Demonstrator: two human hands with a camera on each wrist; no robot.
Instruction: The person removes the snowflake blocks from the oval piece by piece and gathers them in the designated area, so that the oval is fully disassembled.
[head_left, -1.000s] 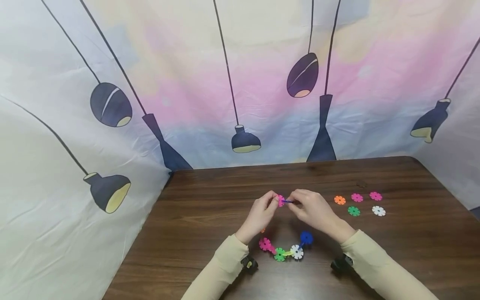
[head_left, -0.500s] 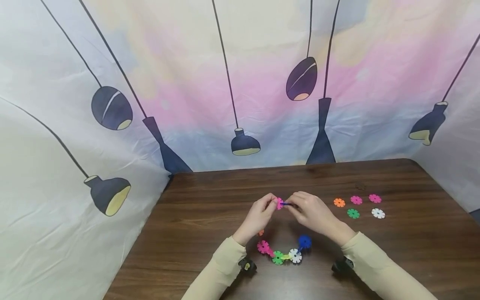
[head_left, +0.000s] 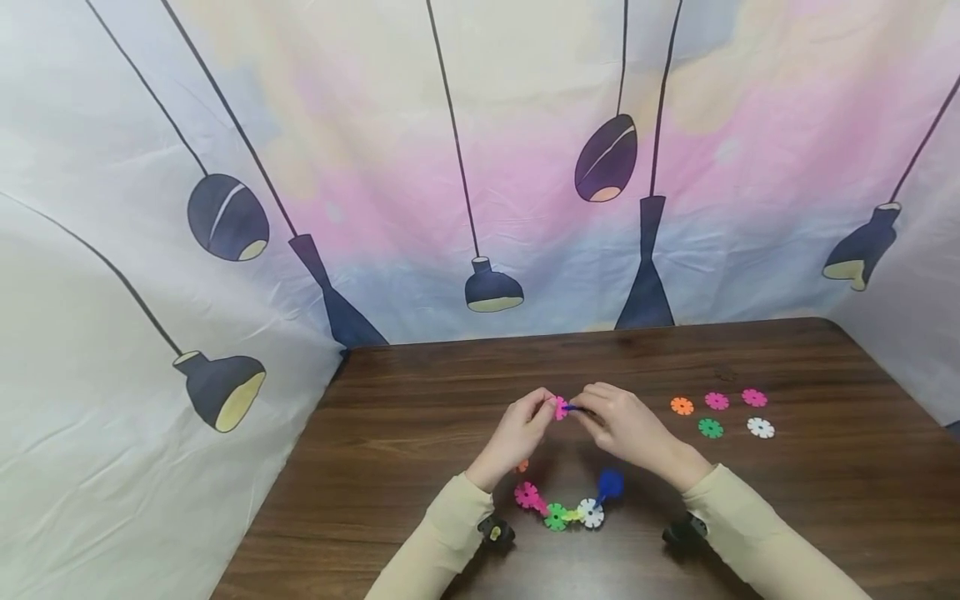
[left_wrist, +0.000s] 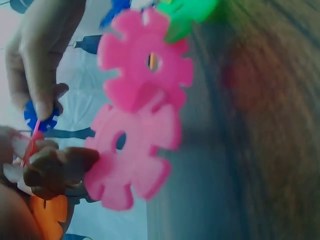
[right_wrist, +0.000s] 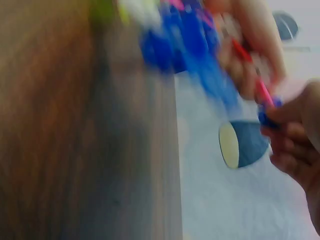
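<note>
My left hand point(head_left: 519, 429) pinches a pink flower-shaped disc point(head_left: 561, 407) above the table. From the other side my right hand point(head_left: 628, 423) pinches a blue notched disc point(left_wrist: 31, 117) edge-on, meeting the pink one's rim. Below the hands runs a curved chain of interlocked flower discs: orange point(head_left: 522, 467) by the left wrist, then pink point(head_left: 527, 495), green point(head_left: 557, 517), yellow point(head_left: 572, 516), white point(head_left: 591, 513) and blue point(head_left: 611, 484). Up close in the left wrist view, two joined pink discs point(left_wrist: 132, 55) hang beside the fingers. Fingertips partly hide the pinched discs.
Loose flower discs lie on the brown wooden table point(head_left: 420, 392) to the right: orange point(head_left: 682, 406), two pink point(head_left: 717, 401), green point(head_left: 710, 428) and white point(head_left: 761, 427). A lamp-patterned cloth point(head_left: 420, 208) hangs behind the table's far edge.
Both hands keep their pinch on the pink and blue discs with almost no movement. The blue disc at the chain's right end looks slightly turned. The head view has shifted a little.
</note>
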